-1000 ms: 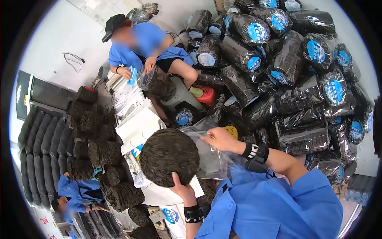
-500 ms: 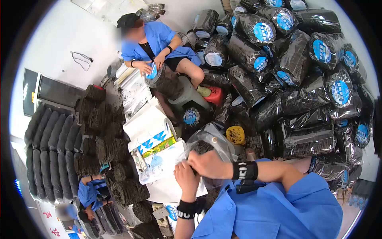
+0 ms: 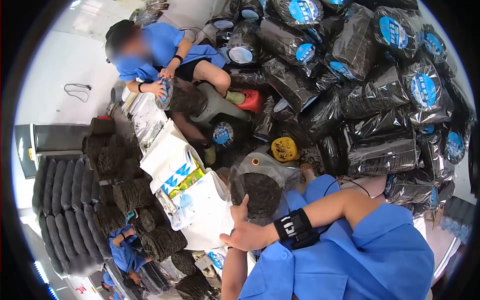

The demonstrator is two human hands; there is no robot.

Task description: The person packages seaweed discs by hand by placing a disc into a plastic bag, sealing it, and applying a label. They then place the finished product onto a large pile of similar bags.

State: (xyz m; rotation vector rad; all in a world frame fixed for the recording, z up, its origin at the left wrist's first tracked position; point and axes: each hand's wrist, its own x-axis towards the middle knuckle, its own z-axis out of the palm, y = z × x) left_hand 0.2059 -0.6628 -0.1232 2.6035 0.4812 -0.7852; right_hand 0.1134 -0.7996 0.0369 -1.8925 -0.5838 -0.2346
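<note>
A clear plastic bag (image 3: 280,167) wraps a round, dark, fibrous bundle (image 3: 256,195) in front of my body. My left hand (image 3: 238,214) is at the bag's lower left, one finger stretched against the plastic and its other fingers mostly hidden; it seems to hold the bag's edge. Across my left wrist lies my right hand (image 3: 250,236), its fingers curled around the wrist, away from the bag. The left wristband is covered. White sheets (image 3: 202,220) with printed labels lie just left of both hands.
A person (image 3: 150,55) in blue sits ahead, hands on a wrapped bundle. Wrapped bundles (image 3: 382,147) are piled at right. A yellow container (image 3: 284,149) and a red one (image 3: 251,100) stand ahead. Dark stacks (image 3: 132,194) line the left, near another worker (image 3: 125,252).
My right hand has moved off the bag and down onto my left wrist. The bag has opened out toward me, showing more of the dark bundle. The view has shifted.
</note>
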